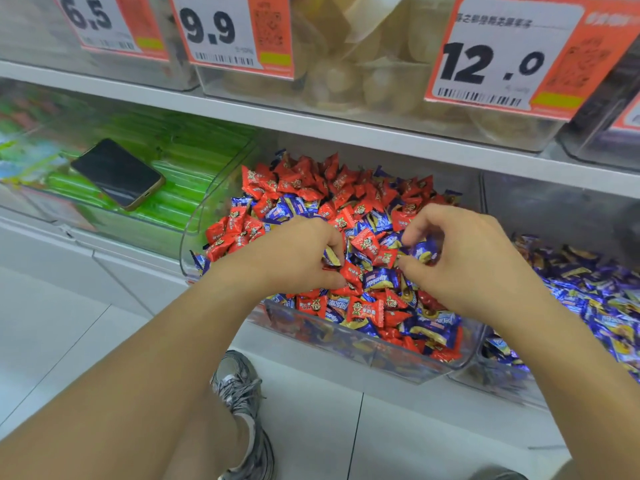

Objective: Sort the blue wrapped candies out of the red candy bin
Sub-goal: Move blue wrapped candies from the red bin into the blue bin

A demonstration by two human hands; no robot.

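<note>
A blue candy (330, 257) is pinched by the left hand (298, 254), another (423, 251) by the right hand (460, 258); each should be lifted clear so adjacent red candies (367, 244) are not dragged along.

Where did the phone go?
The phone lies on top of the green snack packs in the clear bin left of the red candy bin.

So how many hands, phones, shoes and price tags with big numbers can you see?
Hands: 2, the left hand and right hand
Phone: 1
Shoe: 1
Price tags with big numbers: 3, 6.5, 9.9, 12.0
Total: 7
</note>
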